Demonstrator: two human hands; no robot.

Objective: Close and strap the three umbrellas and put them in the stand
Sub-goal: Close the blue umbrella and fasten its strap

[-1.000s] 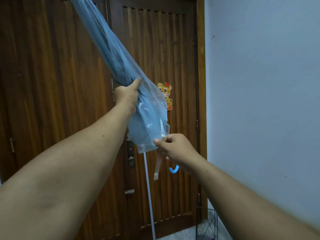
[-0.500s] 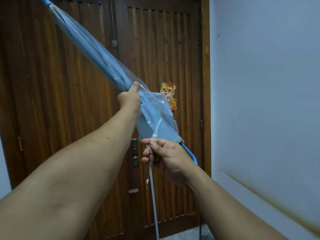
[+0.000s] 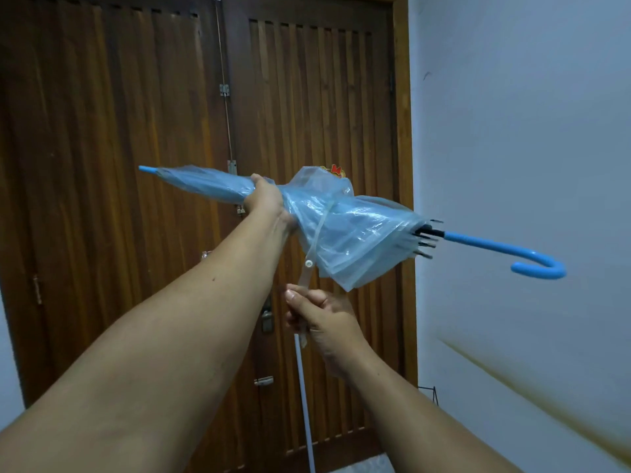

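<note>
While I am swinging the blue umbrella down from the steep tilt it had a moment ago, it is now lying almost level in front of the wooden door, its tip pointing left and its curved handle reaching right across the pale wall. My left hand is wrapping tight around the gathered canopy near its middle, fingers pressed together on the plastic. My right hand is sitting just below the loose skirt of the canopy, pinching the end of the strap between thumb and fingers and pulling it downward; half a second ago this hand was up against the canopy edge. The strap is running over the folds, but its snap is hanging free, so I am judging the bundle not yet fastened. The canopy is still bulging by the rib ends, and I am expecting to need a tighter wrap before the snap meets. A white pole is standing behind my right hand, and a bit of black wire frame, possibly the stand, is showing low against the wall.
</note>
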